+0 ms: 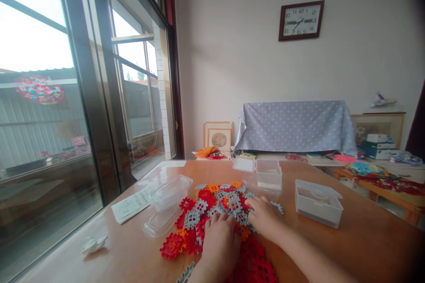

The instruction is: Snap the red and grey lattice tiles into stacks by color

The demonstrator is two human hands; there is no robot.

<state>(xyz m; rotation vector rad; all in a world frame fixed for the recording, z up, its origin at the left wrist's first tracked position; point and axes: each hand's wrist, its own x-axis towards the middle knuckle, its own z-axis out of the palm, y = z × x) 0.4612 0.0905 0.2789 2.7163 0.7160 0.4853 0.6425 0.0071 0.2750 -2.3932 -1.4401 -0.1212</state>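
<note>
A heap of interlocking plastic building pieces (206, 198), square with notched edges in red, grey and orange, lies on the brown table (122, 247). At the heap's near middle, my left hand (221, 234) rests with fingers curled down and pressed together; whatever is under them is hidden. My right hand (264, 216) reaches in from the right side, its fingers bent against grey and red pieces. Its fingertips are partly hidden, so I cannot make out what they grip. More red pieces (255, 261) lie between my forearms.
Clear plastic containers and lids (171, 190) lie left of the heap, beside a handwritten paper (131, 205) and crumpled tissue (94, 245). An open clear box (268, 174) stands behind; a lidded box (318, 205) stands at right. Glass windows (40, 119) border the left.
</note>
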